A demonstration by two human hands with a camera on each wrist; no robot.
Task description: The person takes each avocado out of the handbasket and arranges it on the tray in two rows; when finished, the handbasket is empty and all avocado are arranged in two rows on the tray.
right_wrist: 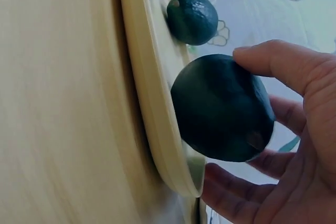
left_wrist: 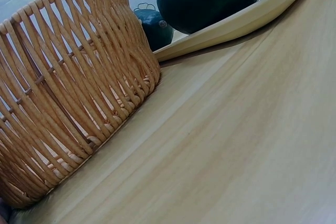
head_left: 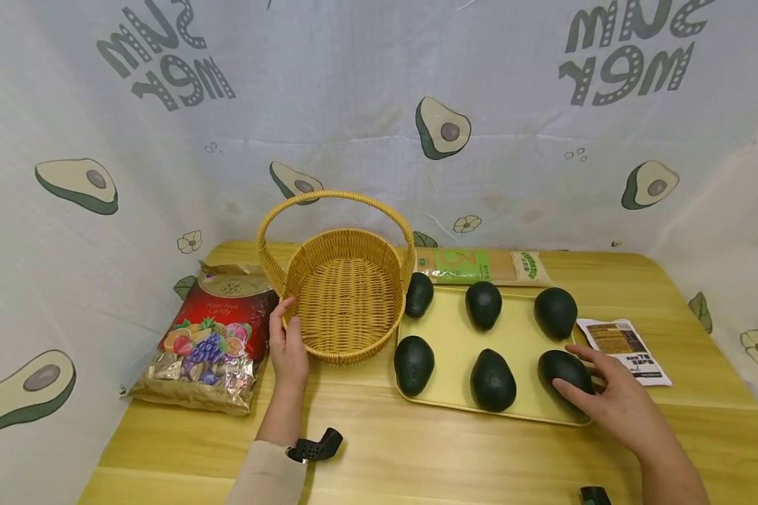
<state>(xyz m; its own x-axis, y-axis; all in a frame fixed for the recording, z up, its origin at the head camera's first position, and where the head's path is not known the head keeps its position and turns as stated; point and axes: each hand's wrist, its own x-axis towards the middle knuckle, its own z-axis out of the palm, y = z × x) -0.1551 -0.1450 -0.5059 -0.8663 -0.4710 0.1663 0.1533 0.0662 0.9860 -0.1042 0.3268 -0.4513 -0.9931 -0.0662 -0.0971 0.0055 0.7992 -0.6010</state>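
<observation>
My right hand [head_left: 619,396] holds a dark green avocado [head_left: 565,374] at the front right corner of a yellow tray [head_left: 448,322]. In the right wrist view the thumb lies on one side of this avocado [right_wrist: 223,108] and the fingers [right_wrist: 281,114] curve around the other. Several more avocados, among them one at front centre [head_left: 493,381], lie on the tray in two rows. My left hand [head_left: 288,351] touches the left side of a round wicker basket [head_left: 347,301] with a tall handle. Nothing lies inside the basket. In the left wrist view that hand is almost wholly out of frame.
A red and gold candy bag [head_left: 211,344] lies left of the basket. Behind the tray is a long green and clear packet [head_left: 480,266]. A small white and brown packet [head_left: 628,351] lies right of the tray. A printed curtain [head_left: 354,105] hangs behind the wooden table.
</observation>
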